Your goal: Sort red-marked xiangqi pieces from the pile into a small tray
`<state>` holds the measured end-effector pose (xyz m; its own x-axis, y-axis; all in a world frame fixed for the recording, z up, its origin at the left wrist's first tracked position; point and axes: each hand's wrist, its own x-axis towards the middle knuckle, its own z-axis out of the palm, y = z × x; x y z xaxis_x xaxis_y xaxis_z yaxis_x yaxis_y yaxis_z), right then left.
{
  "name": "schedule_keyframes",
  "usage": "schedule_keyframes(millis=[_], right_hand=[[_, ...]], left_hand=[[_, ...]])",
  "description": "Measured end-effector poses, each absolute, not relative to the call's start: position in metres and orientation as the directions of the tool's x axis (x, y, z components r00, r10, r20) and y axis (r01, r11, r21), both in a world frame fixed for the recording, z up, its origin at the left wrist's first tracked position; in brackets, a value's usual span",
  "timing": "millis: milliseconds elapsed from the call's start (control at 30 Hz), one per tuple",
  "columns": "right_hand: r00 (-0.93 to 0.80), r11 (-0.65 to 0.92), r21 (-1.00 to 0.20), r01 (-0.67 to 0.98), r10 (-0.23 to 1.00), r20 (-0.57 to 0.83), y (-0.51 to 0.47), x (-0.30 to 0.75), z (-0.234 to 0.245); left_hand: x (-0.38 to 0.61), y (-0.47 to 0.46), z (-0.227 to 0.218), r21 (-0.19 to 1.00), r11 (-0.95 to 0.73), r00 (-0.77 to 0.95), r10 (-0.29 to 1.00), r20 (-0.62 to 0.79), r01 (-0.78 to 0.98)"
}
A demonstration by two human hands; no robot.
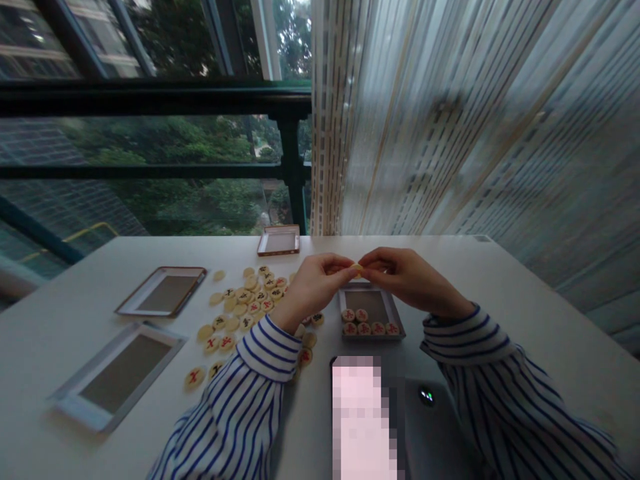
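The left hand (317,280) and the right hand (413,277) meet fingertip to fingertip on one pale xiangqi piece (356,267), each closed on it in a pinch between thumb and fingers. The piece sits right at the tips, mostly covered by them, so its marking cannot be read. It is held up at the far rim of the grey tray (373,301), which is the landmark here. Inside that tray, six red-marked discs (364,329) lie along the near side: four in the front row, two behind them at the left. Left of the tray spreads a loose heap of xiangqi pieces (253,307), some red-marked, some black-marked, some blank side up, partly hidden by the left forearm. Farther left of it lie a brown-rimmed tray (173,291) and, nearer, a pale-rimmed tray (120,373). Beyond it to the left is a small brown-edged tray (279,241). On its near side lies a phone (357,420), beside a dark grey device (435,427) with a small lit display.
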<state>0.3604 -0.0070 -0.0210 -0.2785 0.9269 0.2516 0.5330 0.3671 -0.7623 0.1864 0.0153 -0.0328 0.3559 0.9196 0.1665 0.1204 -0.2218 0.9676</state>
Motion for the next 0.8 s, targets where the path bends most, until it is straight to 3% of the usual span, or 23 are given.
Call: schedule_keyframes(millis=[267, 533, 800], right_hand=[[-0.313, 0.396, -0.697, 0.597, 0.916, 0.252, -0.0096, 0.3624, -0.0180], [-0.332, 0.420, -0.655, 0.628, 0.906, 0.262, -0.0089, 0.3610, -0.0182], [-0.321, 0.399, -0.671, 0.625, 0.915, 0.245, -0.0093, 0.3611, -0.0167]], left_hand=[[0.1860, 0.0129, -0.0299, 0.961, -0.205, 0.356, 0.926, 0.128, 0.188], [0.1854, 0.0148, -0.0320, 0.977, -0.159, 0.390, 0.916, 0.094, 0.139], [0.1851, 0.0162, -0.0341, 0.975, -0.170, 0.372, 0.922, 0.106, 0.143]])
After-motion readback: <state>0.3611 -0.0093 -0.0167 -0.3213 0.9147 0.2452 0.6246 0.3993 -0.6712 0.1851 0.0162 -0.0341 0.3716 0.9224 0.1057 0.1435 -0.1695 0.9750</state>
